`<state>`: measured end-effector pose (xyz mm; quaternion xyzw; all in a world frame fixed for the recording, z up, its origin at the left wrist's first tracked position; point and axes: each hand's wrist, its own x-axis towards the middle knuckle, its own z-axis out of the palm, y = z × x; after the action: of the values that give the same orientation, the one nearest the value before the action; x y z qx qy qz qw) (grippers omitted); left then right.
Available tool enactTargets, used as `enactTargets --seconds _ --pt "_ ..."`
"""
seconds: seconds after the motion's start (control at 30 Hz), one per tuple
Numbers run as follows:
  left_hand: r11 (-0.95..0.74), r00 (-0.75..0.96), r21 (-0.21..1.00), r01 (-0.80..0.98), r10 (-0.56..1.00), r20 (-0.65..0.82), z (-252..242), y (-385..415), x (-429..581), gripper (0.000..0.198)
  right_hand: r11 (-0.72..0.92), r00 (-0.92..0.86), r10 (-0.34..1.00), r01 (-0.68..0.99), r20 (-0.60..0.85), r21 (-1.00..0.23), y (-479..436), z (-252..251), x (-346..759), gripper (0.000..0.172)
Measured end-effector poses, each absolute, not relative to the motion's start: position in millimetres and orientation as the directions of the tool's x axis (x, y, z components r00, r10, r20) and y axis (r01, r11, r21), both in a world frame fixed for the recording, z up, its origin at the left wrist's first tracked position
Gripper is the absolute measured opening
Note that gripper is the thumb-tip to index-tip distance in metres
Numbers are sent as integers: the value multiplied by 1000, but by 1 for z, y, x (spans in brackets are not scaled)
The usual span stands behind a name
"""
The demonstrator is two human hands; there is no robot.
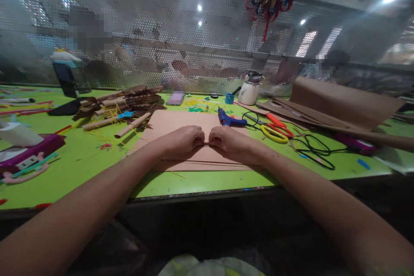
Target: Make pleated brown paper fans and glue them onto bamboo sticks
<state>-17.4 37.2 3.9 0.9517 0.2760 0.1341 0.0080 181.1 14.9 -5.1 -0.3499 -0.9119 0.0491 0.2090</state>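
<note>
My left hand (184, 140) and my right hand (228, 140) meet at the middle of the table, close together with curled fingers. Between their fingertips runs a thin brown strip (206, 144), pinched at both sides; most of it is hidden by the fingers. It looks like paper, though it is small in view. Under both hands lie several flat tan paper sheets (181, 117). Just beyond my right hand, a blue glue gun (231, 121) rests at the sheets' far right corner.
Orange- and yellow-handled scissors (274, 133) and a looped black cable (315, 151) lie right. Farther right is large brown paper (346, 103). Brown paper rolls (132, 125) with yellow strings lie left, beyond a purple power strip (48, 148). A white bottle (249, 90) stands at the back.
</note>
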Motion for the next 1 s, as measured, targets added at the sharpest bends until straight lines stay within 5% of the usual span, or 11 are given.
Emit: enactTargets --seconds 0.27,1.0 --pt "-845 790 115 522 530 310 -7 40 -7 17 757 -696 632 649 342 -77 13 -8 180 10" --pt "-859 816 121 498 512 269 0 30 -20 16 724 -711 665 689 230 33 9 1 189 10"
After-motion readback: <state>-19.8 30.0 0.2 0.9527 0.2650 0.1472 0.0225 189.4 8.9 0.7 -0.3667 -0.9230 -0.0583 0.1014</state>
